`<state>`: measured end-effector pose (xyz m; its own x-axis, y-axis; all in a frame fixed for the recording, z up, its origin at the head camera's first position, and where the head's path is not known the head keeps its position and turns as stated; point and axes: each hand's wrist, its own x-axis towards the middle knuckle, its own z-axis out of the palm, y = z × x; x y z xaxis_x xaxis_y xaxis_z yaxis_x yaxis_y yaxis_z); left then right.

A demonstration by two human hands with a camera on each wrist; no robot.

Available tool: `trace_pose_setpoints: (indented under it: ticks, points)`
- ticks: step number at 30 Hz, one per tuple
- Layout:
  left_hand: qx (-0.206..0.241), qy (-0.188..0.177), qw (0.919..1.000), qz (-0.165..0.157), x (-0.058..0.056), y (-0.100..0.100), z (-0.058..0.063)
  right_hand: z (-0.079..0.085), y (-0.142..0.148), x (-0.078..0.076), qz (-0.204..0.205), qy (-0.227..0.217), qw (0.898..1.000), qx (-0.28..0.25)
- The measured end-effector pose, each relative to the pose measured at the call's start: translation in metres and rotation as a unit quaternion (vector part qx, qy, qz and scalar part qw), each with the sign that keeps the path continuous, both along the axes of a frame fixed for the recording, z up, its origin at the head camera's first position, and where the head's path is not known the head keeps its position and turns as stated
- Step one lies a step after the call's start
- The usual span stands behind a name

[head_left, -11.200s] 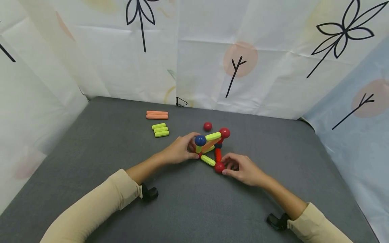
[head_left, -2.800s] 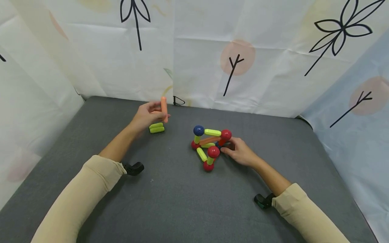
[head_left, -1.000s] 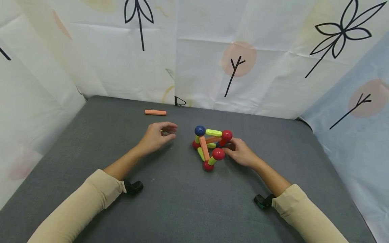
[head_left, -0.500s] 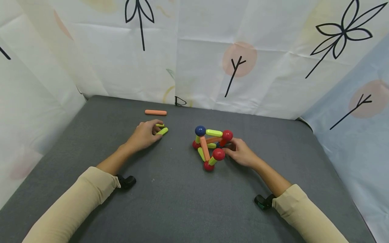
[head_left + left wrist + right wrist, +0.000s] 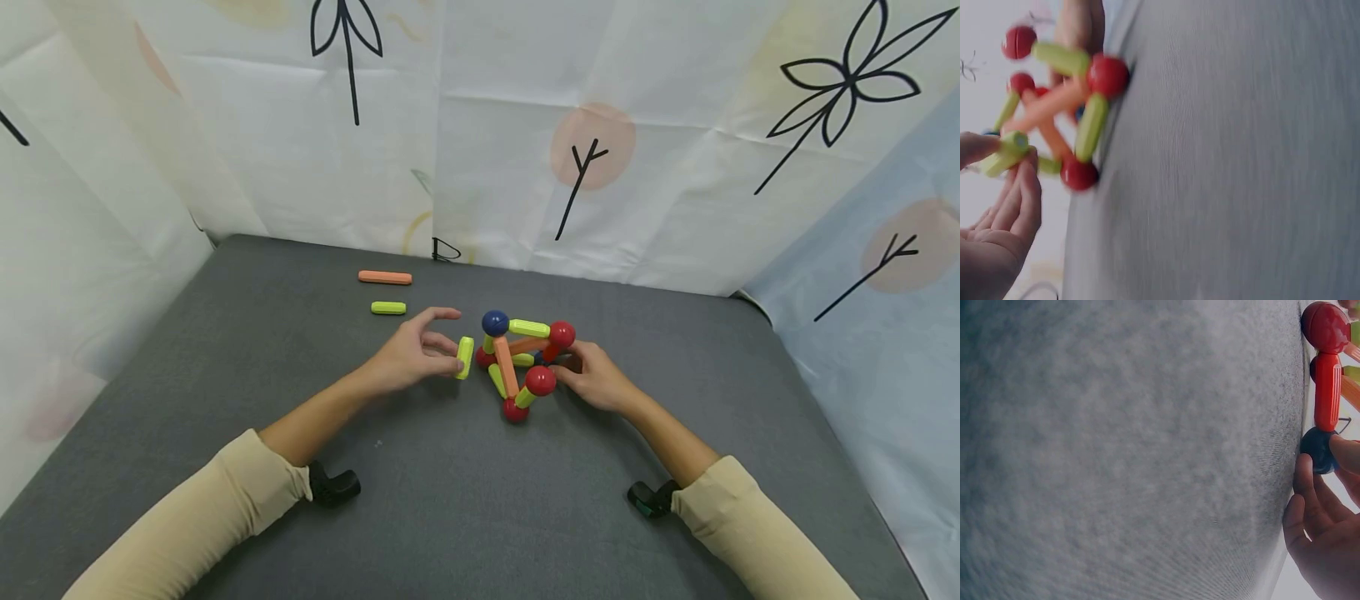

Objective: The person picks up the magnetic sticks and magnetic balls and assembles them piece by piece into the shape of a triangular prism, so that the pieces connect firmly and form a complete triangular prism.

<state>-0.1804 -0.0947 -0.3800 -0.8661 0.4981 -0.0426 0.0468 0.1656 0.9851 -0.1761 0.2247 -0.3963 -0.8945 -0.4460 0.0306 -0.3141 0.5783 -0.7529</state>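
Note:
A magnetic stick-and-ball frame stands on the table, with red balls, a blue top ball, lime sticks and orange sticks. One orange stick slants across its left-front side. My left hand pinches a loose lime stick between thumb and fingers, just left of the frame. In the left wrist view that lime stick overlaps the frame, so contact cannot be told. My right hand holds the frame's low blue ball, which joins a red stick.
Behind my left hand lie one loose lime stick and one orange stick. The dark grey table ends at a printed white curtain at the back.
Over the earlier frames, a front upright with a red ball and a slanting orange stick joined the frame. My left hand then took a lime stick and moved right. My right hand stays put lately.

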Motion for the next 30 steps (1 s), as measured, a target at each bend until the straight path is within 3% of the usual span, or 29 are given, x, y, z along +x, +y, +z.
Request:
trace_pose_setpoints:
  ticks: [3,7,14,18,23,30]
  points:
    - [0.071,-0.075,0.9947,-0.004,0.008,0.013,0.004,-0.001,0.001,0.0,0.005,0.006,1.0,-0.007]
    - [0.099,-0.126,0.9868,0.019,0.017,0.031,0.01,-0.003,0.002,-0.001,0.009,0.012,1.0,-0.01]
    - [0.112,-0.152,0.9754,0.113,0.026,0.057,0.016,-0.003,0.001,-0.001,0.009,0.014,1.0,-0.011]
    - [0.127,-0.168,0.9668,0.145,0.028,0.067,0.019,-0.002,0.0,0.0,0.008,0.01,1.0,-0.013]
    - [0.137,-0.188,0.9589,0.162,0.03,0.074,0.022,-0.002,0.0,-0.001,0.007,0.014,1.0,-0.012]
    - [0.135,-0.203,0.9579,0.152,0.03,0.079,0.024,-0.004,0.001,-0.001,0.01,0.021,1.0,-0.017]
